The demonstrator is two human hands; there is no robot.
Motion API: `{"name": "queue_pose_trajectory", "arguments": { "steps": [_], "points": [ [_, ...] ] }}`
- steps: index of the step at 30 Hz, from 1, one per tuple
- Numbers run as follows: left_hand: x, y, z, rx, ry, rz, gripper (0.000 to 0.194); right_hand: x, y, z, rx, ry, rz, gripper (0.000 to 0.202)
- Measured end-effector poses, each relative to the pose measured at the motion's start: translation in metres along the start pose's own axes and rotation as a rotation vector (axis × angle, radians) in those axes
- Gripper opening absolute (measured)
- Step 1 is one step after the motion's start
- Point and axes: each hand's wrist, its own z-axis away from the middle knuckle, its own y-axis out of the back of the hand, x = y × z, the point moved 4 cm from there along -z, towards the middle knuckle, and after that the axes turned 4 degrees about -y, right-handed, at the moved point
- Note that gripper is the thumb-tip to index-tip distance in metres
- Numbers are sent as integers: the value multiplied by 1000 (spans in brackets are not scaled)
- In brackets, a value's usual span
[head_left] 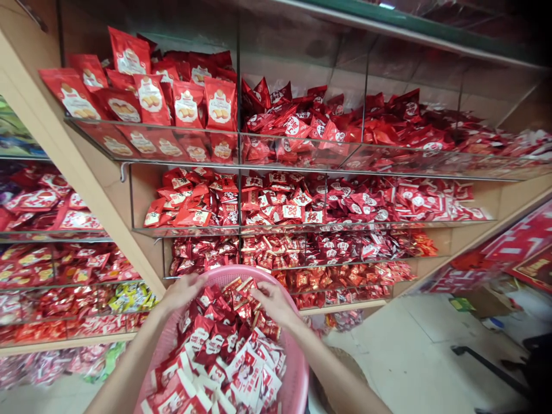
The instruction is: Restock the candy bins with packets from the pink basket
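A pink plastic basket [297,376] is in front of me at the bottom centre, heaped with wrapped sweets. Red-and-white packets [248,371] fill its near part, and dark red packets [211,333] lie in the middle. My left hand [186,291] is closed over the basket's far left rim. At the far right side of the basket, the fingers of my right hand [272,302] are bent around small red-and-gold candy packets [244,296]; its fingertips are partly hidden among them.
Shelves with clear front panels [293,146] rise ahead, their compartments filled with red packets [187,103]. A wooden upright [86,155] separates another stocked shelf on the left. Tiled floor [405,345] shows at right, with a round woven object [347,365] beside the basket.
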Motion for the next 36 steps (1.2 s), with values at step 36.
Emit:
{"name": "queue_pose_trajectory", "arguments": {
  "steps": [36],
  "points": [
    [5, 3, 2, 4, 9, -66, 76, -10, -48, -13, 205, 92, 749, 48]
  ]
}}
